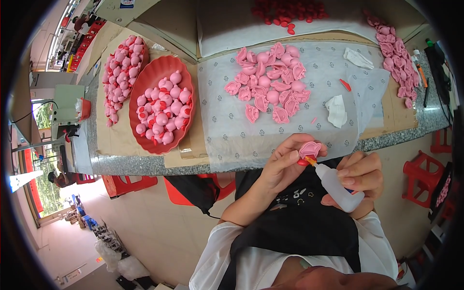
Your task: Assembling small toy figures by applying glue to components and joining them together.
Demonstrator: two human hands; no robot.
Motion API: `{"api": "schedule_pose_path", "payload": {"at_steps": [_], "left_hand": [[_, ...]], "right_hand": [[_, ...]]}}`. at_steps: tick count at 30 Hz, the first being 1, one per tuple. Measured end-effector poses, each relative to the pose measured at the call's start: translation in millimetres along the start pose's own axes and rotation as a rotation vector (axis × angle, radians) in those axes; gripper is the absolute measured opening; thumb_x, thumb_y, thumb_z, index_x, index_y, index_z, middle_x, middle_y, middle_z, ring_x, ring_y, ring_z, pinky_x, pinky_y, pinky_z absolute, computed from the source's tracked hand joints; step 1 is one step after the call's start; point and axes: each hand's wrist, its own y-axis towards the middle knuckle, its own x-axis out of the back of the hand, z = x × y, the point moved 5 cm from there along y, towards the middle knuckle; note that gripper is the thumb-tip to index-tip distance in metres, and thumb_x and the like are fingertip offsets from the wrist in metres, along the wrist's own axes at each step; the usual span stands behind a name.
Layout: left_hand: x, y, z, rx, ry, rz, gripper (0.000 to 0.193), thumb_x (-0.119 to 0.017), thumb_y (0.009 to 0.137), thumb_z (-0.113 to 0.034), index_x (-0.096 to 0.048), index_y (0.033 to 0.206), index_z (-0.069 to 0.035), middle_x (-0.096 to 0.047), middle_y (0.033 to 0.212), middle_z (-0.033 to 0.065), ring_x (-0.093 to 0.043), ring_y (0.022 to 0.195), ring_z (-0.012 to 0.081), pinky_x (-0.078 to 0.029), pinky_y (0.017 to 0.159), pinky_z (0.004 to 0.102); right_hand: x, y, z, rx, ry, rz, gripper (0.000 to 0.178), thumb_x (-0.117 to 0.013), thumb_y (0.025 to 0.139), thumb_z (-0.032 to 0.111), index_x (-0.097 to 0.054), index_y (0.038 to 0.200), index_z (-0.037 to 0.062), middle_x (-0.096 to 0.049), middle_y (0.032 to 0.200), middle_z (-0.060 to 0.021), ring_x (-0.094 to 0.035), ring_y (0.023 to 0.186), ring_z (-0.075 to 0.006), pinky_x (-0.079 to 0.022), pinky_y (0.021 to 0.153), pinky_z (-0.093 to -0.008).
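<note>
My left hand (280, 164) pinches a small pink moulded piece (310, 149) with a wavy rim, and a red part (303, 162) shows at its lower edge. Wrapped round a translucent white squeeze bottle (337, 187), my right hand (363, 175) tilts it so that its orange nozzle tip meets the red part. Both hands are just off the near table edge, in front of my black apron. Beyond them, a loose group of pink shell-like pieces and round pink balls (273, 98) lies on a printed white sheet (220, 140).
At left stands a red scalloped bowl (136, 130) of pink balls with red parts, beside another heap (121, 72). Crumpled white tissues (336, 111) and a red sliver (345, 85) lie right. Red pieces (290, 12) sit at the back, more pink shells (398, 63) far right. Red stools (423, 171) stand below.
</note>
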Motion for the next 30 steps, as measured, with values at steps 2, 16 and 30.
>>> {"api": "schedule_pose_path", "payload": {"at_steps": [2, 16, 30], "left_hand": [[0, 0, 0, 0.010, 0.009, -0.008, 0.041, -0.054, 0.076, -0.029, -0.043, 0.107, -0.005, -0.049, 0.104, 0.0178, -0.047, 0.098, 0.0261, -0.034, 0.087, 0.0361], [1, 1, 1, -0.013, -0.088, 0.090, 0.036, -0.051, 0.078, -0.019, -0.043, 0.110, -0.004, -0.049, 0.107, 0.0161, -0.045, 0.102, 0.0243, -0.030, 0.091, 0.0359], [8, 0, 3, -0.016, -0.034, 0.044, 0.037, -0.051, 0.076, -0.023, -0.045, 0.108, -0.008, -0.046, 0.108, 0.0200, -0.043, 0.101, 0.0294, -0.029, 0.090, 0.0392]], "right_hand": [[-2, 4, 2, -0.002, -0.028, 0.049, 0.052, -0.082, 0.041, 0.007, -0.053, 0.084, 0.0079, -0.050, 0.082, -0.0062, -0.049, 0.056, -0.0137, -0.041, 0.049, -0.0227], [3, -2, -1, 0.026, -0.091, 0.004, 0.049, -0.081, 0.043, 0.008, -0.054, 0.083, 0.0076, -0.050, 0.082, -0.0064, -0.049, 0.056, -0.0140, -0.041, 0.049, -0.0231], [10, -2, -2, 0.027, -0.122, -0.038, 0.049, -0.082, 0.042, 0.008, -0.052, 0.082, 0.0063, -0.051, 0.080, -0.0074, -0.049, 0.058, -0.0142, -0.040, 0.049, -0.0233]]}}
